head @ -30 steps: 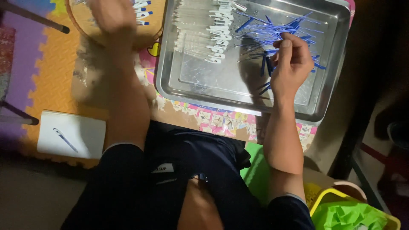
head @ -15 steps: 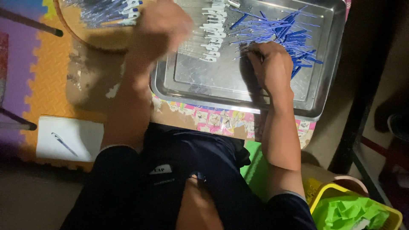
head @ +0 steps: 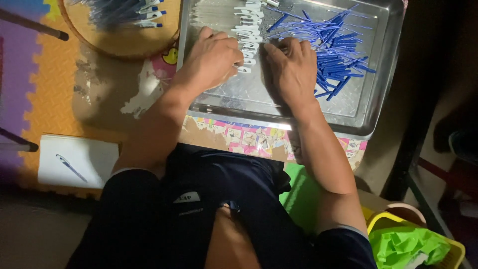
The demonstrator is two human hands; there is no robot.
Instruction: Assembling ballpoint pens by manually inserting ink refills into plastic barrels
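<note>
A steel tray lies on the floor mat in front of me. It holds a row of clear pen barrels with white caps and a heap of thin blue refills. My left hand lies palm down on the tray's left half, fingers curled around a clear barrel whose white end shows at the fingertips. My right hand rests just beside it, at the left edge of the blue heap. Its fingers are bent under, and what they hold is hidden.
A round woven basket with several finished blue pens sits at the upper left. A white notepad with a pen lies on the mat at the left. A yellow basket with green plastic stands at the lower right. Dark furniture legs rise at the right.
My left hand has come from the woven basket to the tray's clear barrels. My right hand has slid left from the blue heap, and both hands are now close together.
</note>
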